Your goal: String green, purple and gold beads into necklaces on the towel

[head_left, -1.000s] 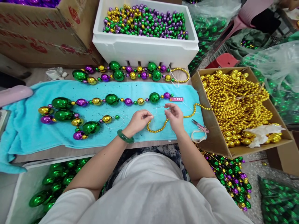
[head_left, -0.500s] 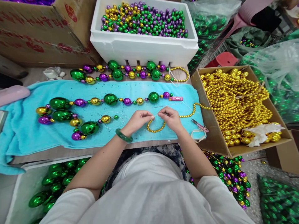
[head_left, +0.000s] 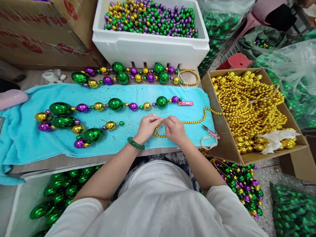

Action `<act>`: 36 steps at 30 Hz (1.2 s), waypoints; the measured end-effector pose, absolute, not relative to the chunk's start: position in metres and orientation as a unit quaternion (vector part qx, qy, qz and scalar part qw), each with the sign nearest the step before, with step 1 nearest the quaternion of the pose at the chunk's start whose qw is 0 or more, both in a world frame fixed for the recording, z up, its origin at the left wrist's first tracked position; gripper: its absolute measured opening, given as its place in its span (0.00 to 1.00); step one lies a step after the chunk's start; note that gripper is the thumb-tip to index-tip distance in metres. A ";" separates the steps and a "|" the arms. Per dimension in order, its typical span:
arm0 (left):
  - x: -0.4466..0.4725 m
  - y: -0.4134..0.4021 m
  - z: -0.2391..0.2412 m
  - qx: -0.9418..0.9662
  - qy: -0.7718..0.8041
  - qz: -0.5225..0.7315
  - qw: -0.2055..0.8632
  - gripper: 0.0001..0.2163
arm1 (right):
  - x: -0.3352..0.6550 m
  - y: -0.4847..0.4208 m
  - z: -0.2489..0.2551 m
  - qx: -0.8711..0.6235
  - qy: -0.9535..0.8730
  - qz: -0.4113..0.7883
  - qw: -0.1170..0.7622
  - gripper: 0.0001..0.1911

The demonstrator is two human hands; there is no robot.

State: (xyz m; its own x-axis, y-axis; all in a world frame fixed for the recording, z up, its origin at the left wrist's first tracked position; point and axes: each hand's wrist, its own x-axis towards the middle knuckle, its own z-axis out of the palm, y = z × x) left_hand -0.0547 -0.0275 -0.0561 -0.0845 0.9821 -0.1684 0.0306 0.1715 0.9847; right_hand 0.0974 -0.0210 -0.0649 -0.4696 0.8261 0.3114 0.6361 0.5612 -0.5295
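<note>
Over the blue towel (head_left: 138,148), my left hand (head_left: 148,127) and my right hand (head_left: 175,130) meet, fingertips pinched together. A thin white thread was visible between them a moment ago; the fingers now mostly cover it. Below and between the hands loops a string of small gold beads (head_left: 197,121), which runs right into a carton. To the left lies a strand of big green, purple and gold beads (head_left: 115,104), with loose clear thread (head_left: 129,129) near its lower end. A long needle (head_left: 172,111) lies beyond my hands, by a pink packet (head_left: 185,103).
Snips (head_left: 211,132) and a white cord loop (head_left: 202,144) lie at the towel's right edge. The carton (head_left: 228,136) of gold bead strings stands right. Behind are a finished-looking bead strand (head_left: 122,78) and a white foam box (head_left: 150,49) of small beads.
My hands have come together, the right moving left toward the left hand, so the gap with the thread has closed. The gold bead loop below them looks smaller and partly covered.
</note>
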 end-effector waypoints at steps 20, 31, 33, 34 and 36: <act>-0.073 -0.016 -0.052 0.443 0.535 0.316 0.646 0.09 | 0.105 -0.007 -0.063 -0.422 -0.776 0.332 0.332 0.08; -0.062 -0.025 -0.056 0.415 0.576 0.394 0.584 0.10 | 0.091 -0.015 -0.080 -0.529 -0.589 0.479 0.379 0.06; -0.060 -0.027 -0.058 0.443 0.597 0.393 0.541 0.10 | 0.088 -0.016 -0.078 -0.547 -0.588 0.464 0.372 0.05; -0.059 -0.029 -0.059 0.458 0.606 0.392 0.519 0.10 | 0.086 -0.017 -0.078 -0.555 -0.589 0.456 0.371 0.05; -0.057 -0.031 -0.059 0.489 0.619 0.392 0.474 0.09 | 0.082 -0.017 -0.077 -0.569 -0.593 0.432 0.372 0.04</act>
State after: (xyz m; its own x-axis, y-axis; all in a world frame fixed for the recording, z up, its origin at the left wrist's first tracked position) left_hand -0.0570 -0.0312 -0.0587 -0.0722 0.9765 -0.2029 0.2339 0.2143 0.9483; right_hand 0.0823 -0.0172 -0.0770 -0.0750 0.9959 -0.0509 0.3542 -0.0211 -0.9349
